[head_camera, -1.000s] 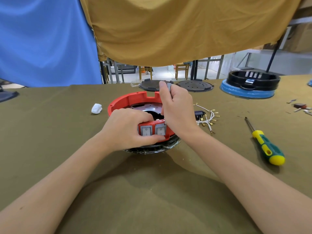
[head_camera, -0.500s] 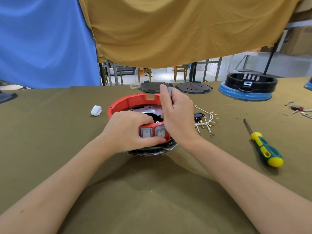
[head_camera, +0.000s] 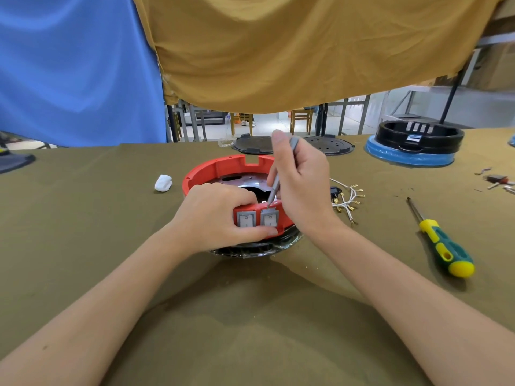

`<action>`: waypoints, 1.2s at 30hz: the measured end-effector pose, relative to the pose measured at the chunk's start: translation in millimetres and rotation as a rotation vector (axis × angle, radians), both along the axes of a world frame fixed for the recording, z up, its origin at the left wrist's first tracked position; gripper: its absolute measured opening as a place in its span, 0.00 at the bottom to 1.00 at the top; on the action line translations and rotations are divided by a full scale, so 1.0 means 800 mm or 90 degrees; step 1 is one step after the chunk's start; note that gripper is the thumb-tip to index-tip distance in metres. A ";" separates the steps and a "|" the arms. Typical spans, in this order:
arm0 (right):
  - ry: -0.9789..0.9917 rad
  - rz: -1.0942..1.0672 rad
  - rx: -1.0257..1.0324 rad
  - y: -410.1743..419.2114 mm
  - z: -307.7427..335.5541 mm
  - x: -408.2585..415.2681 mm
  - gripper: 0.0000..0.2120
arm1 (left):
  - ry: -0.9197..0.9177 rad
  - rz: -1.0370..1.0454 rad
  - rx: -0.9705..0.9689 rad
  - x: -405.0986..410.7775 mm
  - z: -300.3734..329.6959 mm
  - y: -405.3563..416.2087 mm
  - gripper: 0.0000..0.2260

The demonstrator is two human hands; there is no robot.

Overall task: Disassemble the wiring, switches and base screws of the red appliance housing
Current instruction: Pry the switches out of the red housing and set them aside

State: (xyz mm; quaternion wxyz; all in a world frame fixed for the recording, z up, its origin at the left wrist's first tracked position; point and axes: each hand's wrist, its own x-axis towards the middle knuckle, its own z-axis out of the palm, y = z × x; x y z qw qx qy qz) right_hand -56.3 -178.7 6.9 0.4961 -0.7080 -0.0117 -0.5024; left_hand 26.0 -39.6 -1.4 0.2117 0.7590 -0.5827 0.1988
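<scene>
The round red appliance housing (head_camera: 220, 169) lies open side up on the olive cloth at centre. Two grey rocker switches (head_camera: 257, 218) sit in its near wall. My left hand (head_camera: 216, 215) grips that wall, thumb under the switches and fingers over the rim. My right hand (head_camera: 302, 181) holds a thin grey tool (head_camera: 276, 185) upright like a pen; its tip touches the rim just above the right switch. A bundle of white wires with brass terminals (head_camera: 348, 200) lies loose to the right of the housing.
A green and yellow screwdriver (head_camera: 443, 242) lies at right. A white wad (head_camera: 163, 183) sits left of the housing. Two black discs (head_camera: 252, 144) and a black ring on a blue base (head_camera: 415, 147) stand at the back. Small parts (head_camera: 497, 181) lie far right.
My right hand has lifted and turned, so the grey tool's shaft now shows and its tip sits above the right switch. My left hand keeps its grip on the housing wall.
</scene>
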 end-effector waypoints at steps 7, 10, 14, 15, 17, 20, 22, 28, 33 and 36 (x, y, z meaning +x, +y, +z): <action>0.005 0.010 -0.081 0.008 -0.001 -0.004 0.19 | -0.005 -0.009 0.000 0.001 0.001 0.000 0.25; 0.024 0.008 -0.116 0.009 0.002 -0.006 0.18 | -0.008 -0.001 0.007 0.002 0.001 0.000 0.27; 0.056 0.000 -0.178 0.015 0.003 -0.009 0.20 | 0.007 0.012 0.023 0.001 0.001 -0.001 0.30; 0.060 -0.003 -0.194 0.016 0.003 -0.009 0.20 | 0.010 0.011 0.023 0.001 0.002 -0.001 0.30; 0.075 -0.003 -0.216 0.017 0.005 -0.008 0.20 | 0.017 0.012 0.026 -0.001 0.003 -0.001 0.30; 0.119 0.002 -0.205 0.019 0.010 -0.002 0.22 | 0.024 0.029 0.049 -0.001 0.005 -0.001 0.33; 0.156 -0.006 -0.197 0.020 0.014 0.004 0.24 | 0.024 0.037 0.057 -0.001 0.005 -0.001 0.34; 0.188 -0.013 -0.197 0.021 0.016 0.010 0.24 | 0.029 0.038 0.066 0.000 0.006 -0.001 0.36; 0.113 0.002 -0.137 0.009 0.009 -0.002 0.23 | 0.016 0.020 0.050 0.001 0.007 0.000 0.30; 0.102 0.010 -0.146 0.006 0.008 -0.006 0.22 | 0.012 0.015 0.045 0.001 0.006 0.001 0.29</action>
